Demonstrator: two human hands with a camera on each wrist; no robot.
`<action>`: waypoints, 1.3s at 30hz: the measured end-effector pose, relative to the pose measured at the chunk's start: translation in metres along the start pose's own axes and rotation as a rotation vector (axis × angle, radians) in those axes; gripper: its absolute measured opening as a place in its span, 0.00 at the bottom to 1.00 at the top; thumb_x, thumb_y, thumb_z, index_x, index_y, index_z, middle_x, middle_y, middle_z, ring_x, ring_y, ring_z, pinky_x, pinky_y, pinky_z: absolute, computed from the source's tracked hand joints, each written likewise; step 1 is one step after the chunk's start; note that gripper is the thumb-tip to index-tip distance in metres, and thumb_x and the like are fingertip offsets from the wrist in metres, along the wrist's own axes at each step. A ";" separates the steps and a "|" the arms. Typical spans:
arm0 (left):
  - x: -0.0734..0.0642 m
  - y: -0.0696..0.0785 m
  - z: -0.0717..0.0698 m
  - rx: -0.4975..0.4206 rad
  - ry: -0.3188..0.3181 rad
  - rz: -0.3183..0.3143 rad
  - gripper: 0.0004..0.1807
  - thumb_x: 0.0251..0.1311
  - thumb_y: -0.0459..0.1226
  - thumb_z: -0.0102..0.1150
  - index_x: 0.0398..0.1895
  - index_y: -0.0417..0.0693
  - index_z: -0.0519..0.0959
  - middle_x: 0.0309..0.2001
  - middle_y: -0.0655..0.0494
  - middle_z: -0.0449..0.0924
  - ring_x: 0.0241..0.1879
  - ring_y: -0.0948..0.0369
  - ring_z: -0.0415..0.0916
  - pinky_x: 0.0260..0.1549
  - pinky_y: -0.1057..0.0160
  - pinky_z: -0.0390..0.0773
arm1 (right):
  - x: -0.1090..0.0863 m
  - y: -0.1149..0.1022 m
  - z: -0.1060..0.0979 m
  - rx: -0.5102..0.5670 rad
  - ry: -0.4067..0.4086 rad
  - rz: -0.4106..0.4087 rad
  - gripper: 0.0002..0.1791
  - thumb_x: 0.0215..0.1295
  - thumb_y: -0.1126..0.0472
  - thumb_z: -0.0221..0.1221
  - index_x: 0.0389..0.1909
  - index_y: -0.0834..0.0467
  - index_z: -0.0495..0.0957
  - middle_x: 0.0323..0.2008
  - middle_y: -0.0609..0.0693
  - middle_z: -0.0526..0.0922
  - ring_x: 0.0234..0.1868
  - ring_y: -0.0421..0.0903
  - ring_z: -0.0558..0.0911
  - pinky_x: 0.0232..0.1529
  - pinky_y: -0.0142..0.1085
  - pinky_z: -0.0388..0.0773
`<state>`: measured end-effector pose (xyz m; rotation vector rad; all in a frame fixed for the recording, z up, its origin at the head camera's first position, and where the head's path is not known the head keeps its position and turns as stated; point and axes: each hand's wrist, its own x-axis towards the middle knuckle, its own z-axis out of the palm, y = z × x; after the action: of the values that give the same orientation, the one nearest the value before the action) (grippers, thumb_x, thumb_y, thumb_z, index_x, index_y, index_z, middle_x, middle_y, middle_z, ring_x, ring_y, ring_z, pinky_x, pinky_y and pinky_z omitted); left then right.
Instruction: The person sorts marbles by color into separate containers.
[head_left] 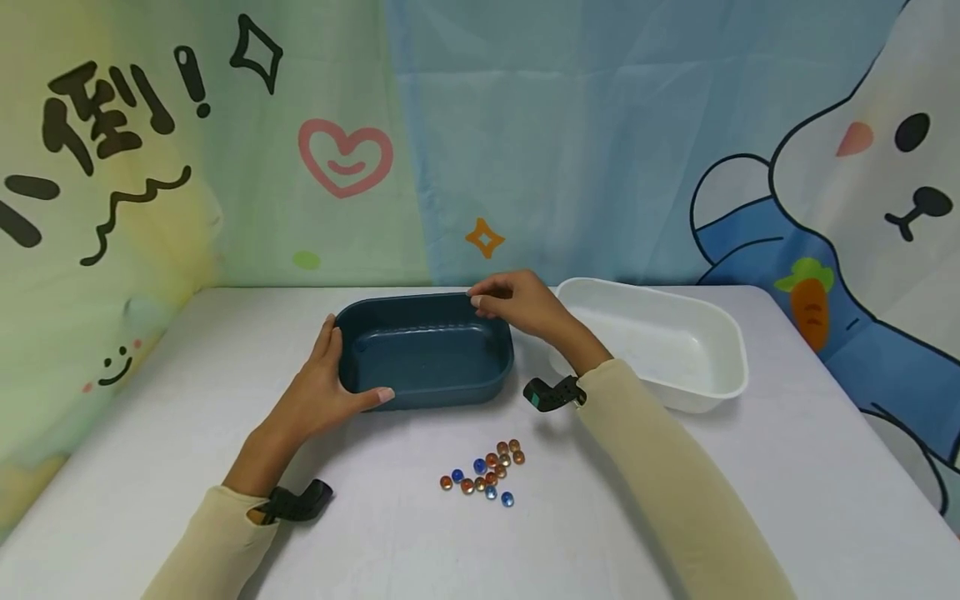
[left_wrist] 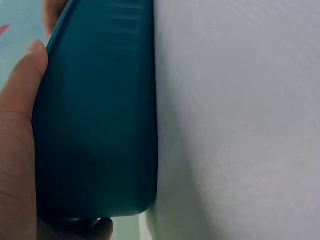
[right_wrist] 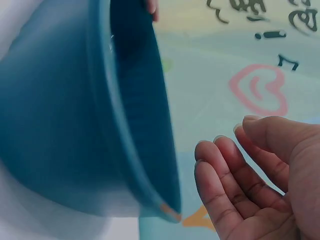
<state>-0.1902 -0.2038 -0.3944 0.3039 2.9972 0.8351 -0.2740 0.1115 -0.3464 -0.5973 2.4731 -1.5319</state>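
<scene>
A dark blue plastic basin (head_left: 423, 396) stands on the table with its long side facing me. My left hand (head_left: 318, 379) grips its left end, thumb along the front wall near the rim and the other fingers round the end wall; the left wrist view shows the thumb (left_wrist: 27, 75) against the basin's upper edge. Over the basin's back right corner is my right hand (head_left: 521, 304), its fingers loosely curved. In the right wrist view the right hand (right_wrist: 255, 185) holds nothing and is apart from the basin's rim (right_wrist: 122, 135).
Several glass marbles (head_left: 491, 479), orange and blue, lie loose on the white tabletop (head_left: 375, 533) in front of the basin. A white plastic basin (head_left: 697, 396) stands to the right, behind my right forearm. A printed cloth (head_left: 540, 150) hangs behind the table.
</scene>
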 end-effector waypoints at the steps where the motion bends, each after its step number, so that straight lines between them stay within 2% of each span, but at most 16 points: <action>1: 0.000 0.000 0.000 0.001 -0.003 0.001 0.71 0.46 0.70 0.62 0.76 0.35 0.35 0.77 0.51 0.23 0.73 0.41 0.41 0.63 0.37 0.56 | -0.003 -0.002 0.000 0.001 -0.001 -0.017 0.15 0.71 0.59 0.58 0.53 0.62 0.80 0.47 0.58 0.82 0.46 0.52 0.82 0.51 0.46 0.77; 4: 0.000 0.000 -0.001 0.007 -0.005 -0.002 0.71 0.46 0.70 0.61 0.76 0.35 0.35 0.77 0.52 0.22 0.73 0.41 0.41 0.63 0.37 0.56 | -0.011 -0.008 -0.002 0.001 -0.017 -0.071 0.14 0.70 0.60 0.59 0.52 0.61 0.81 0.46 0.54 0.83 0.45 0.49 0.83 0.49 0.42 0.79; 8: 0.000 0.000 -0.001 -0.002 -0.006 -0.006 0.71 0.46 0.70 0.62 0.76 0.35 0.36 0.77 0.51 0.23 0.73 0.41 0.40 0.63 0.37 0.55 | -0.024 -0.014 -0.005 -0.020 -0.049 -0.104 0.13 0.69 0.59 0.59 0.51 0.59 0.82 0.46 0.51 0.83 0.44 0.44 0.83 0.47 0.38 0.79; 16: -0.001 -0.001 -0.002 -0.007 0.006 -0.009 0.71 0.46 0.70 0.62 0.76 0.35 0.36 0.77 0.51 0.24 0.73 0.41 0.41 0.63 0.37 0.55 | -0.047 -0.021 -0.008 -0.018 -0.063 -0.158 0.12 0.67 0.59 0.62 0.49 0.58 0.83 0.44 0.50 0.84 0.43 0.46 0.83 0.46 0.40 0.79; 20: 0.001 -0.002 -0.001 -0.015 0.011 -0.005 0.71 0.45 0.70 0.62 0.76 0.36 0.35 0.77 0.51 0.24 0.74 0.42 0.40 0.63 0.38 0.55 | -0.062 -0.023 -0.003 0.012 -0.109 -0.185 0.11 0.66 0.60 0.63 0.47 0.57 0.84 0.42 0.49 0.84 0.42 0.47 0.83 0.43 0.40 0.80; 26: 0.001 -0.001 0.001 -0.025 0.005 -0.009 0.71 0.45 0.70 0.63 0.76 0.36 0.35 0.77 0.51 0.24 0.74 0.43 0.39 0.64 0.38 0.54 | -0.083 -0.029 0.005 0.034 -0.170 -0.241 0.10 0.64 0.63 0.64 0.46 0.57 0.84 0.43 0.47 0.84 0.43 0.45 0.82 0.48 0.41 0.78; 33: 0.001 0.000 0.000 -0.019 0.007 -0.014 0.71 0.45 0.70 0.63 0.76 0.36 0.35 0.77 0.52 0.24 0.74 0.42 0.40 0.64 0.38 0.54 | -0.101 -0.021 0.014 -0.045 -0.265 -0.263 0.11 0.65 0.60 0.64 0.47 0.55 0.84 0.42 0.47 0.83 0.42 0.41 0.82 0.47 0.40 0.79; 39: 0.001 0.000 0.000 -0.015 0.003 -0.012 0.71 0.45 0.70 0.62 0.76 0.35 0.36 0.77 0.51 0.24 0.73 0.41 0.41 0.63 0.37 0.55 | -0.112 -0.007 0.019 -0.019 -0.317 -0.257 0.11 0.64 0.62 0.65 0.47 0.59 0.84 0.40 0.50 0.83 0.39 0.43 0.83 0.45 0.39 0.80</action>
<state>-0.1910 -0.2033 -0.3941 0.2844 2.9908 0.8568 -0.1641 0.1405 -0.3559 -1.1044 2.2392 -1.3656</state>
